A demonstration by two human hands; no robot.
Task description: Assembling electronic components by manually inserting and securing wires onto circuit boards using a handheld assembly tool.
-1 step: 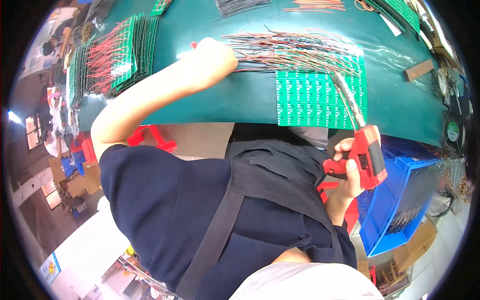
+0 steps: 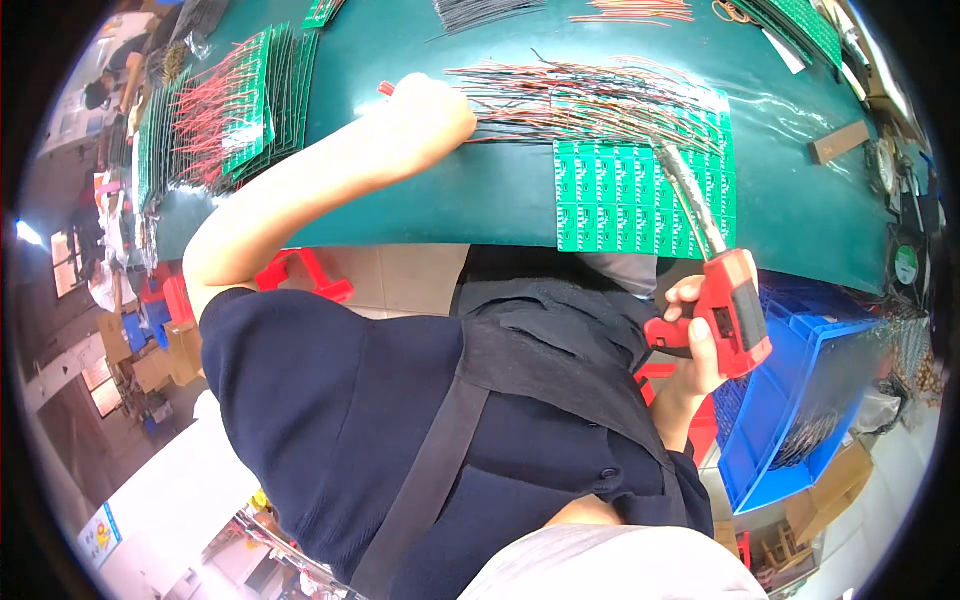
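My left hand (image 2: 425, 125) is closed at the left end of a long bundle of red and black wires (image 2: 560, 100). Short red ends (image 2: 387, 89) poke out past its far left side. The wires fan rightward over the upper part of a green circuit board panel (image 2: 605, 200) lying flat on the table. In my right hand (image 2: 700, 350) is a red and black soldering gun (image 2: 738, 310), gripped by its handle. Its metal barrel (image 2: 695, 190) slants up and left over the panel, with the tip at the lower edge of the wires. Fingers of my left hand are partly hidden.
Circuit board panels with red wires (image 2: 230, 120) stand stacked at the left of the green table (image 2: 430, 215). Black wires (image 2: 485, 14) and orange wires (image 2: 635, 10) lie at the far edge. A small brown block (image 2: 838, 142) sits right; a blue crate (image 2: 790, 400) stands below.
The soldering gun in my right hand has shifted very slightly left. My left hand stays almost in place on the wires.
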